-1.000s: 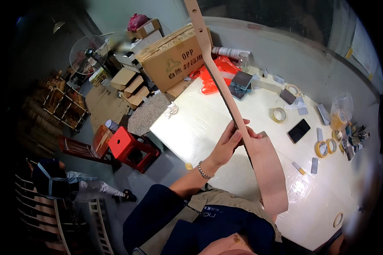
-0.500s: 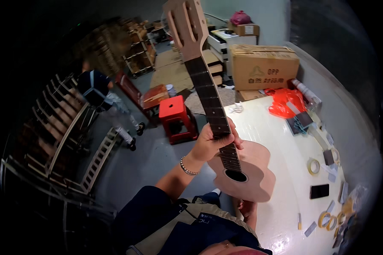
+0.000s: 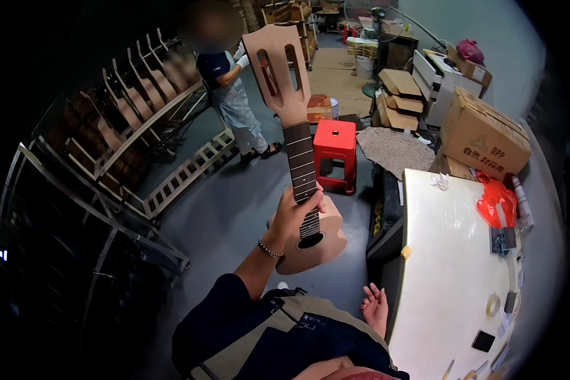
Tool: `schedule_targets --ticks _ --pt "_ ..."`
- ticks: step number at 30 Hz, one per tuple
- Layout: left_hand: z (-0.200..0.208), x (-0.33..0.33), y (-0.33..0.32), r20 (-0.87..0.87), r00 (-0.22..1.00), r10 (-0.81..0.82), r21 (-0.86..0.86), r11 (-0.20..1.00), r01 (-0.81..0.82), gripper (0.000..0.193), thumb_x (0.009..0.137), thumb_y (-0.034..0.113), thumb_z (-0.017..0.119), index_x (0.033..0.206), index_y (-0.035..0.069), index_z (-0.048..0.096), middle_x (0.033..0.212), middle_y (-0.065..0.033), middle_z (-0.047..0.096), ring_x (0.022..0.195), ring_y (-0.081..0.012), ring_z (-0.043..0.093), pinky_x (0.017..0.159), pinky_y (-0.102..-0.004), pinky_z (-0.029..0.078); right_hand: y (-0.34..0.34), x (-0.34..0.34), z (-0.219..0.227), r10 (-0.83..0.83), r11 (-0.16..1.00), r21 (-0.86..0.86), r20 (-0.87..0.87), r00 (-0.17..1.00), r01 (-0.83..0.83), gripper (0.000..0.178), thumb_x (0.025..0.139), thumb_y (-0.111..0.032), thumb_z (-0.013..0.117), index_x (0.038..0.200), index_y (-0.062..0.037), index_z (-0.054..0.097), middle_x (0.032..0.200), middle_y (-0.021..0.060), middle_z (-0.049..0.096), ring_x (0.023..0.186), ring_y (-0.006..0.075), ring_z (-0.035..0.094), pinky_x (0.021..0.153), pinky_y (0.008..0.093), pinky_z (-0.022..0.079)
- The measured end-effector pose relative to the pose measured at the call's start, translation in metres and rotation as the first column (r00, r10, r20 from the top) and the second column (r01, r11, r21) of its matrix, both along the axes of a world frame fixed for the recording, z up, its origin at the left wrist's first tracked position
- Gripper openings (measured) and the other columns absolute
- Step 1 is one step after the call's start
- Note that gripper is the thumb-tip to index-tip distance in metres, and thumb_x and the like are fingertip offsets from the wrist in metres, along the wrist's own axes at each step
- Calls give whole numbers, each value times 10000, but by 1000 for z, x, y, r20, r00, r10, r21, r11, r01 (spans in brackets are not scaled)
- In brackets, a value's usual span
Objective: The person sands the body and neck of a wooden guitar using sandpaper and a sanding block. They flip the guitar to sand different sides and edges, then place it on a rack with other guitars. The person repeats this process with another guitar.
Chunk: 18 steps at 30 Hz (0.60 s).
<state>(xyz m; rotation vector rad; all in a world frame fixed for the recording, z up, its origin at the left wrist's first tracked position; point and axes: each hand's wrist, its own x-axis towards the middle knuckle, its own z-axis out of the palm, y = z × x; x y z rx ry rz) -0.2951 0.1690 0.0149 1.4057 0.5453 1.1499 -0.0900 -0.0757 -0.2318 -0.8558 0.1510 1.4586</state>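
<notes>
In the head view, the neck of an unfinished wooden guitar [image 3: 301,155] is gripped by the left hand [image 3: 296,212], which is closed round it a little above the body; a beaded bracelet [image 3: 269,249] is worn at that wrist. The guitar is held slightly tilted in front of the torso, its slotted headstock [image 3: 277,73] uppermost and its body lowest, over the grey floor [image 3: 228,209] and apart from the white desk [image 3: 446,266]. The right hand [image 3: 375,307] is held free, half open with the fingers loosely curled, near the desk's left edge. On the desk, a crumpled white paper [image 3: 439,182], a red plastic bag [image 3: 491,201], a roll of tape [image 3: 489,310] and a black smartphone [image 3: 484,341] are laid out. Beyond the guitar's body a red plastic stool [image 3: 335,134] is seen, and at the desk's far end a cardboard box [image 3: 494,142] is placed. Left of the headstock, white gloves are worn by a standing co-worker [image 3: 233,104], beside whom a row of unfinished guitars [image 3: 132,114] is racked.
</notes>
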Motion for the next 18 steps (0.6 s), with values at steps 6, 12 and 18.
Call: schedule_targets --ticks 6,12,18 --pt "-21 -100 55 27 1000 15 -47 999 -13 76 898 73 545 918 7 515 722 -46 570 661 -129 594 638 -275 507 102 -70 9 75 997 -10 48 996 -74 429 939 -400 430 1207 -71 494 1056 82 591 601 124 546 518 249 454" --pt "-35 -182 101 49 993 105 -73 992 -101 75 887 61 560 936 7 541 721 -49 588 671 -129 601 638 -271 503 200 -162 27 389 920 9 86 917 -391 418 937 -371 437 1207 -57 493 1060 83 591 680 145 542 588 261 450" --pt "-46 -231 130 125 969 215 -162 968 -194 161 888 157 584 840 13 533 653 -45 556 622 -129 577 613 -276 484 266 -192 30 595 803 -98 192 780 -588 418 930 -363 443 1205 -56 513 1036 70 606 694 144 544 613 261 440"
